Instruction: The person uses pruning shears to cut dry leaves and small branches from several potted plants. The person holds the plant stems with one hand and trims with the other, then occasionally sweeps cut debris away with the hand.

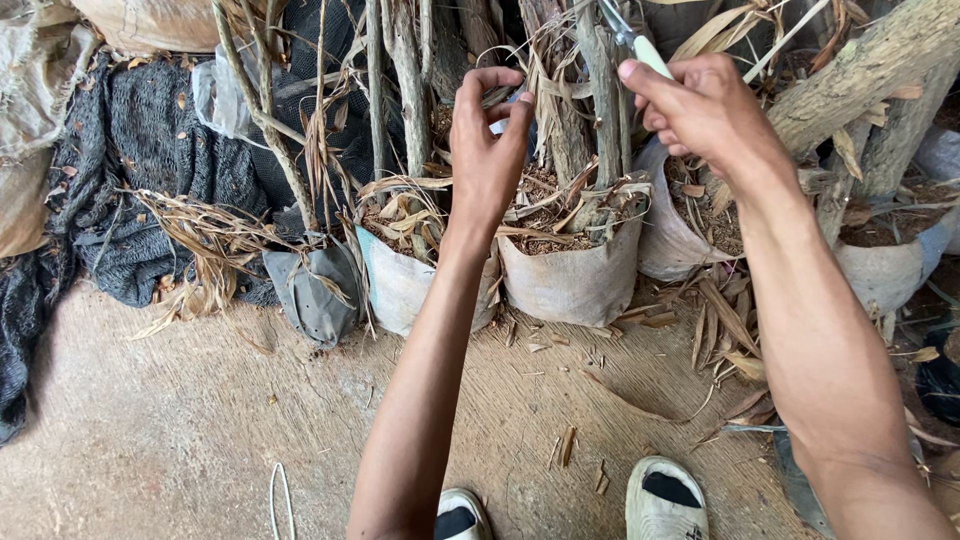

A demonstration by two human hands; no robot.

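Head view. Bare concrete floor (180, 430), dusty, littered with dry leaf scraps and wood chips. Along its far edge a row of soil-filled grow bags (575, 280), each with a woody stem rising out of it. Dark netting (150, 150) heaped at the floor's far left corner, dry leaves (205, 245) strewn over it. Thick rough trunk (860, 70) slants across the upper right.

Left hand (488, 150) raised over the bags, thumb and forefinger curled nearly together around a thin dry leaf strip (497, 96); whether they actually pinch it, cannot tell. Right hand (705, 110) closed around the pale handle of a cutting tool (640, 45), held up against the stem (603, 95) of the middle bag.

Tool's blades run out of the top edge, so their shape is unreadable. Something pale behind the left fingers is too hidden to name. Two white shoes (665, 500) cut off at the bottom edge. A thin white wire loop (283, 500) lies at the near edge of the floor, partly cropped
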